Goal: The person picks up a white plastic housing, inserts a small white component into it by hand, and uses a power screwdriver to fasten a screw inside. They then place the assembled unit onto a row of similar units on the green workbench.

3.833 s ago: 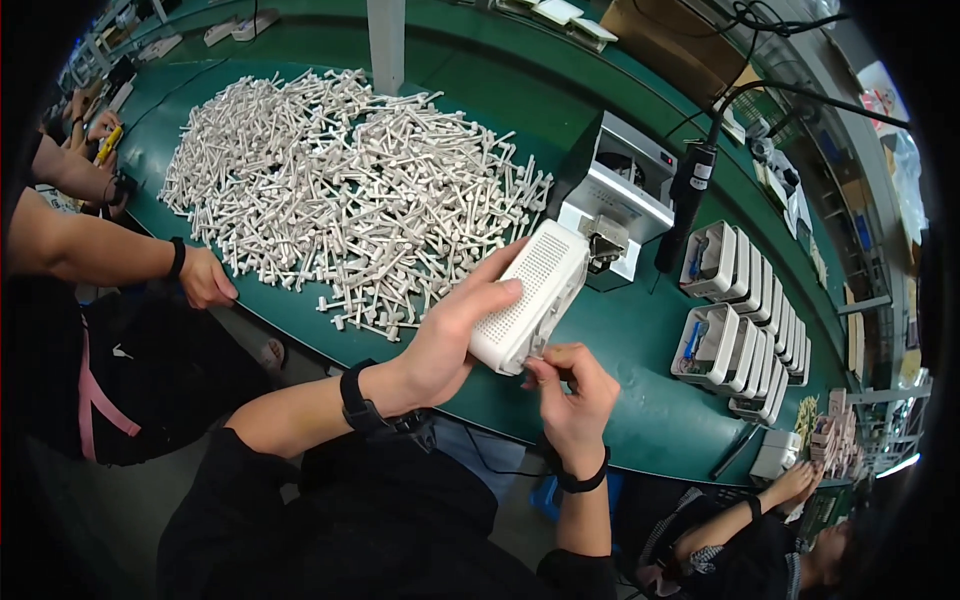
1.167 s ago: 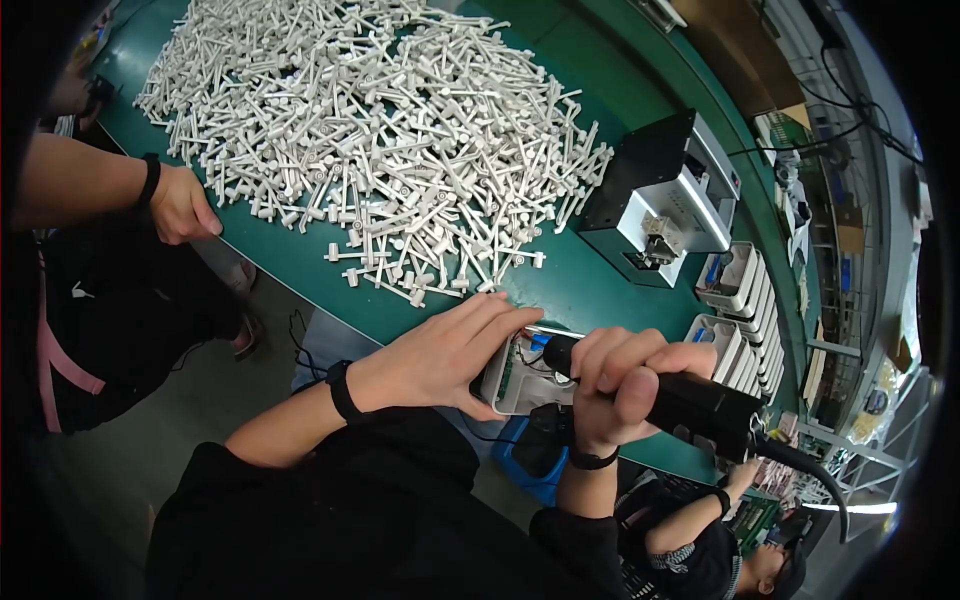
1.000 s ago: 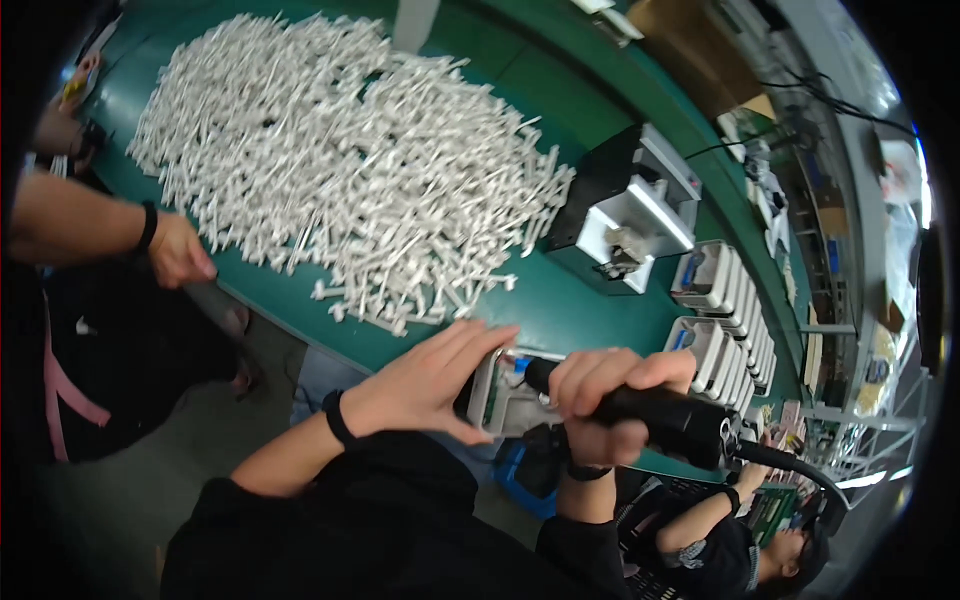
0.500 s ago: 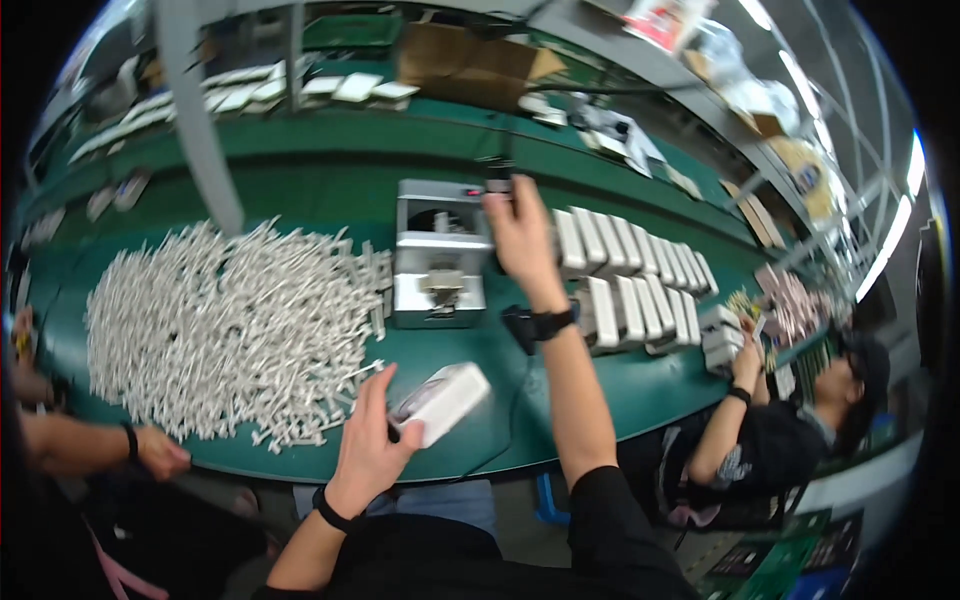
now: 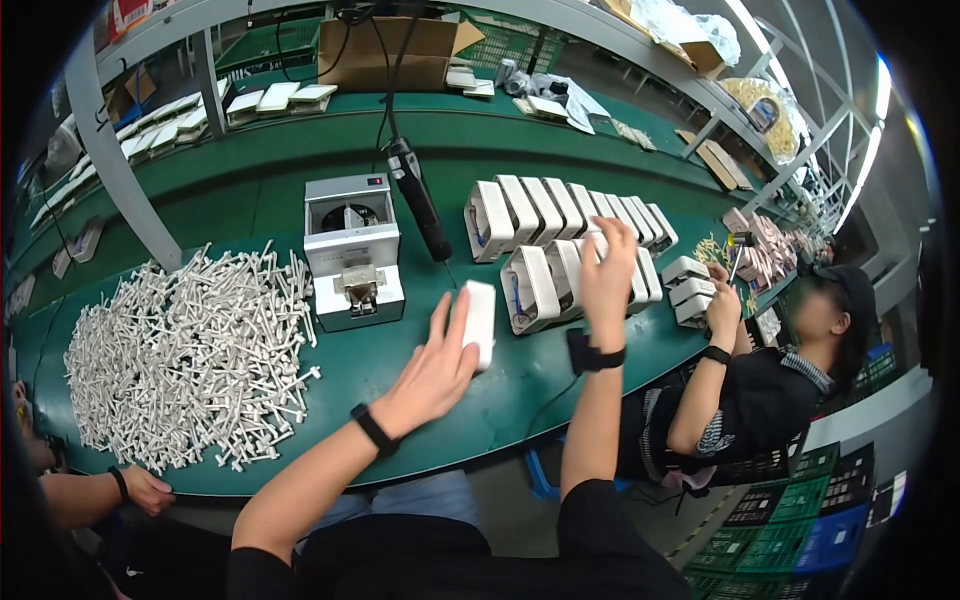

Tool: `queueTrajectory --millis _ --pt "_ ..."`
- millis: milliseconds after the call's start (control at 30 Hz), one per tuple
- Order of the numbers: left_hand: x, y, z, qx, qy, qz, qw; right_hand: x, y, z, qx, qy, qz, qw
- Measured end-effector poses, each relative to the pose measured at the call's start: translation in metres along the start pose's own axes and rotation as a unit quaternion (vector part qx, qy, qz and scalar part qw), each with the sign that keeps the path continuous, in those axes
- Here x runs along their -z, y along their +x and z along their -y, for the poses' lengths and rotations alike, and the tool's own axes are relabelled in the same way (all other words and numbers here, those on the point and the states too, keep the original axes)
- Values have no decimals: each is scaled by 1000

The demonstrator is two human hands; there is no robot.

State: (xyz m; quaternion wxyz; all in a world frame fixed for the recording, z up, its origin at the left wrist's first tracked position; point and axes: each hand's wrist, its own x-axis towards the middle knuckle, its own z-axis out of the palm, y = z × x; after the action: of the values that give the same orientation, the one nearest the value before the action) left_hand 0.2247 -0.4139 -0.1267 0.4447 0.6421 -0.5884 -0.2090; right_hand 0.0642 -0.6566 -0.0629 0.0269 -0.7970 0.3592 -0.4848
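My left hand [image 5: 435, 372] is closed on a white plastic housing [image 5: 481, 325], which stands upright above the green bench between the fingers and thumb. My right hand [image 5: 608, 283] is over the front row of similar white housings [image 5: 530, 290], fingers bent and apart, with nothing seen in it. It hides part of that row, and I cannot tell whether it touches one. Left of the housings, a black electric screwdriver [image 5: 420, 205] hangs tip down from a cable. Beside it stands a grey screw feeder [image 5: 352, 248].
A big heap of white plastic stick-like parts [image 5: 190, 360] covers the bench's left side. A co-worker [image 5: 770, 370] sits at the right, hands on white housings [image 5: 688, 290]. Another person's hand [image 5: 147, 490] rests at the left edge. A metal post [image 5: 130, 190] rises behind the heap.
My right hand has let go of the screwdriver, which now hangs free, and moved right and nearer to the housings. My left hand has raised its housing and turned it upright. The view has shifted right.
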Motion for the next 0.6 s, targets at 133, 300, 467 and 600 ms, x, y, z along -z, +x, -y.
queueTrajectory --millis 133,300,467,600 --pt "-37 42 -1 22 -15 -15 1000 30 -6 -100 -65 -263 40 962" --pt "-54 74 -7 40 -70 30 996 46 -21 -138 -171 -269 141 937" --pt "-83 92 -9 6 -52 7 999 55 -12 -162 -150 -216 175 949" --pt "-83 97 5 24 -64 -2 998 30 -10 -146 -142 -238 200 940"
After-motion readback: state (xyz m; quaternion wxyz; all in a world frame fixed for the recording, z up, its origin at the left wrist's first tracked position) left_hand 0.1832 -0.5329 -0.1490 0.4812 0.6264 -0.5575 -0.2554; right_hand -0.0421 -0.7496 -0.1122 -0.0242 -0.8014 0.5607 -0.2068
